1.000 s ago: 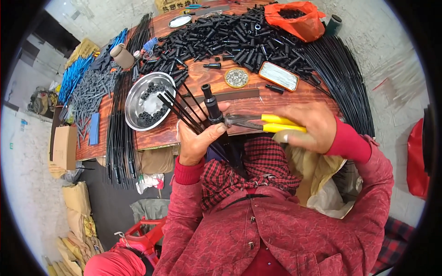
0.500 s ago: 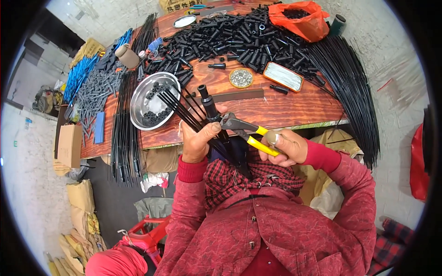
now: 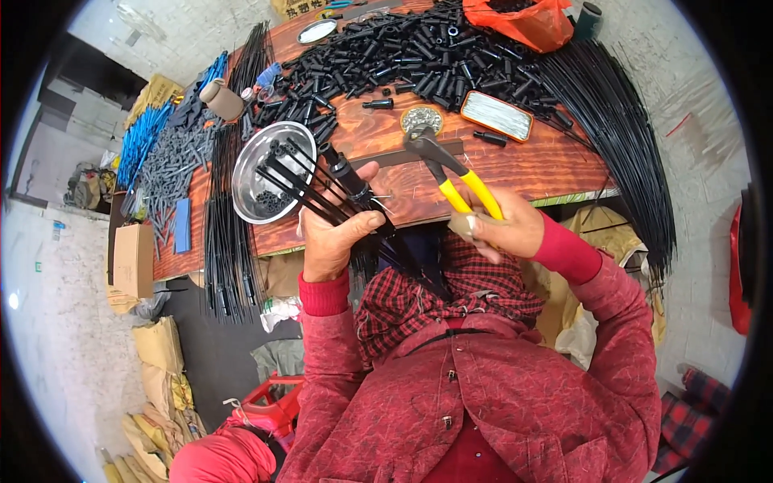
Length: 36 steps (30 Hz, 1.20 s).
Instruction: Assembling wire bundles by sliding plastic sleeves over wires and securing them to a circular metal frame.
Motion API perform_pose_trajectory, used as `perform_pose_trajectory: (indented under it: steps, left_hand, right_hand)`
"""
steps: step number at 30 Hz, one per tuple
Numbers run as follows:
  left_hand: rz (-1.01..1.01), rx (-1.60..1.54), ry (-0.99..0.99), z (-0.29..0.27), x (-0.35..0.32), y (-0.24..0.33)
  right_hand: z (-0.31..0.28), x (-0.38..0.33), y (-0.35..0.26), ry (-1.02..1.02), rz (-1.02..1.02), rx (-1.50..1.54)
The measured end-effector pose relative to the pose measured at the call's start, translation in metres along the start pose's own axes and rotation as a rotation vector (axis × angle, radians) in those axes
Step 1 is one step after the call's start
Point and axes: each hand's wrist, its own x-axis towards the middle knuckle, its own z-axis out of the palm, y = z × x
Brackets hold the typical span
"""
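My left hand (image 3: 336,237) grips a bundle of thin black rods (image 3: 298,189), among them one with a thick black tubular fitting (image 3: 348,175) on its upper end. A thin pale wire or pin sticks out sideways just below that fitting. The rods' lower ends run down toward my lap. My right hand (image 3: 506,229) is closed on pliers with yellow handles (image 3: 481,193). Their dark metal jaws stand apart from the bundle, over the table by a round dish of small metal pieces (image 3: 422,117).
Piled black tubular fittings (image 3: 403,56) cover the table's far side. Long black rods (image 3: 608,129) hang over the right edge. A metal bowl (image 3: 244,193) holds small black rings. Nearby are a tray of pins (image 3: 498,115), grey pieces (image 3: 173,153) and an orange bag (image 3: 527,28).
The pliers have left the fitting in my left hand and moved up and right toward the round dish. The bundle has shifted slightly left and tilted.
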Motion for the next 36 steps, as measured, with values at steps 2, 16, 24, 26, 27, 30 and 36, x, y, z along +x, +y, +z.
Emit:
perform_pose_trajectory:
  steps: [2, 16, 24, 26, 27, 30, 36]
  left_hand:
    - [0.009, -0.004, 0.024, 0.002, -0.003, 0.000]
    - [0.064, 0.045, 0.054, 0.021, -0.005, 0.009]
    - [0.082, -0.089, 0.085, 0.027, -0.007, 0.009]
    - [0.077, -0.081, 0.093, 0.030, -0.007, 0.010]
    - [0.072, -0.070, 0.098, 0.031, -0.006, 0.011]
    - [0.060, 0.081, 0.052, 0.026, -0.011, 0.015]
    - [-0.003, 0.069, 0.170, 0.021, -0.009, 0.010]
  right_hand:
    - [0.004, 0.008, -0.002, 0.164, -0.057, -0.266]
    - [0.013, 0.058, 0.005, 0.243, -0.531, -0.308]
    - [0.026, 0.061, 0.000, 0.378, -0.531, -0.412]
    - [0.027, 0.062, 0.001, 0.396, -0.525, -0.487]
    - [0.026, 0.064, 0.004, 0.335, -0.572, -0.377]
    - [0.022, 0.061, -0.001, 0.207, -0.448, -0.048]
    - [-0.007, 0.034, -0.012, 0.029, -0.225, -0.203]
